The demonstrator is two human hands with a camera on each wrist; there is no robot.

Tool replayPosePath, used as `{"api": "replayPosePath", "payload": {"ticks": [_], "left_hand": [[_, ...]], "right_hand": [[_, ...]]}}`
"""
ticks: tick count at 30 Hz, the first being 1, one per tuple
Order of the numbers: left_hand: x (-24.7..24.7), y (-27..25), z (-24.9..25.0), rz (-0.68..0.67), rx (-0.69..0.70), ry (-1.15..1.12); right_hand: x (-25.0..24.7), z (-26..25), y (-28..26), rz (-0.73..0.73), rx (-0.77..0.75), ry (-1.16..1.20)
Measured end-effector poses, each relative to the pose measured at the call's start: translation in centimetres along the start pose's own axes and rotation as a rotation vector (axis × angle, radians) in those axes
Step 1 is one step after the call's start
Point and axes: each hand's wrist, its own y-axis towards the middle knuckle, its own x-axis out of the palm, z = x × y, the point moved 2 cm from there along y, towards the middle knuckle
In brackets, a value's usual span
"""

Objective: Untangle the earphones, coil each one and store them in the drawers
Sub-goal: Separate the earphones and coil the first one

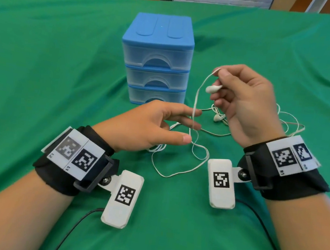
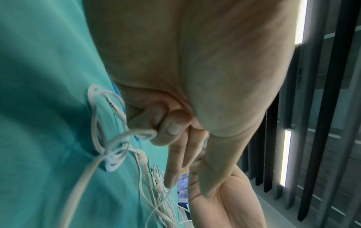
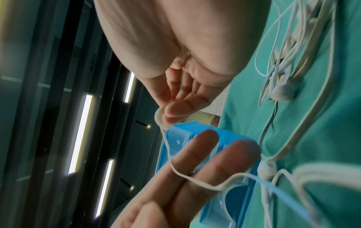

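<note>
on the green cloth [image 1: 42, 68], drawers [image 1: 156, 61] shut, far centre. right hand [image 1: 251, 106] pinches the cord [image 1: 197, 93] up high by a bud [image 1: 213, 88]. left hand [image 1: 149, 123], nearer, has two fingers [image 1: 182, 111] straight with the cord between, two curled. tangle [image 1: 219, 117] lies right: pull hard and a knot could tighten.

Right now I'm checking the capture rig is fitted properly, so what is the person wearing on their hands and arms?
The left hand and right hand are bare, without gloves or sleeves. Each wrist wears a black fabric band topped by a white card with two square black-and-white markers. A white rounded box with one marker is bracketed to each band, trailing a black cable.
</note>
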Motion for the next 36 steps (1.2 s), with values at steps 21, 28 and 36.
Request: {"api": "replayPosePath", "payload": {"ticks": [21, 28, 36], "left_hand": [[-2.7, -0.5, 0.6, 0.394, 0.211, -0.453], [-3.2, -0.6, 0.4, 0.449, 0.258, -0.516], [-2.7, -0.6, 0.8, 0.384, 0.293, -0.589]], "right_hand": [[-4.2, -0.3, 1.2, 0.274, 0.066, -0.114], [-2.6, -0.1, 0.6, -0.128, 0.052, -0.271], [-1.2, 0.3, 0.4, -0.303, -0.056, -0.451]]}}
